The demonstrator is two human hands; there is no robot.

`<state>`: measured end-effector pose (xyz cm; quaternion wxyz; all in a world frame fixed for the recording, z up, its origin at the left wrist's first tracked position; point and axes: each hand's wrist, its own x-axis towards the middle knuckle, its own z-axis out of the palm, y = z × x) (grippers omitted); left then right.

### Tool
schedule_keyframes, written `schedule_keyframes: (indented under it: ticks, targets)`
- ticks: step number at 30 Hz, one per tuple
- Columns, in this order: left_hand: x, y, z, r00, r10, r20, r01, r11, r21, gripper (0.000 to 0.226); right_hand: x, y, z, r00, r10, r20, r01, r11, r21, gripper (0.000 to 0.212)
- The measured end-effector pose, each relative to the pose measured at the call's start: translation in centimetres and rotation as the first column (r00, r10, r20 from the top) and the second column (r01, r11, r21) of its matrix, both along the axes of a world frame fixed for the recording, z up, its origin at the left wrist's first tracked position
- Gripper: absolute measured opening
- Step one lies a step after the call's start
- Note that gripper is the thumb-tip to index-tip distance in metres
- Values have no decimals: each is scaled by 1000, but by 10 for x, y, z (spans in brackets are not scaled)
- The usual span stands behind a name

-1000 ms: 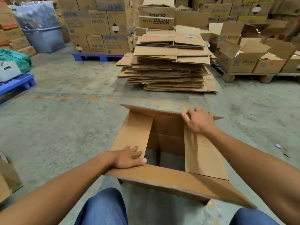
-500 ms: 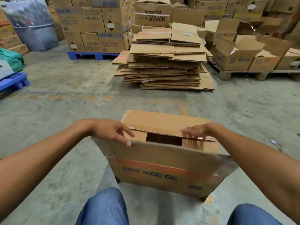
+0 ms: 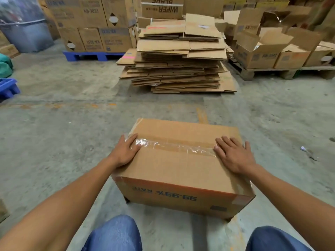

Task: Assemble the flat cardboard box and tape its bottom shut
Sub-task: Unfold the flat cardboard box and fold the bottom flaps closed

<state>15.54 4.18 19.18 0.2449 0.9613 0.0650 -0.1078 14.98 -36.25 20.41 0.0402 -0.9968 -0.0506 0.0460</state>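
While the cardboard box (image 3: 183, 163) sits upside-down on the concrete floor (image 3: 72, 142) just ahead of the knees, both palms press its upper face. Left hand (image 3: 125, 151) and right hand (image 3: 233, 156) lie flat, fingers spread, gripping nothing, one at each end of the wrinkled clear tape (image 3: 174, 146) over the seam.

Risks, as judged: creased tape may lift; flaps could spring if pressure goes early.

Writing: near side, inverted, "99.99% RATE". Beyond, the flat cardboard stack (image 3: 177, 66); behind it a carton (image 3: 162, 7) reading "WIPER BLADE", others "KB-3033".
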Motion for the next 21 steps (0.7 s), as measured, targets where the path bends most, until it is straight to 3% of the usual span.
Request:
schedule_keyframes:
  ticks: [12, 21]
  targets:
    - [-42, -43, -30, 985, 121, 122, -136, 983, 124, 68, 39, -28, -22, 998, -53, 41, 48, 994, 103, 58]
    - [-93, -17, -28, 982, 158, 101, -174, 971, 167, 89, 10, 14, -19, 997, -70, 17, 68, 993, 98, 51]
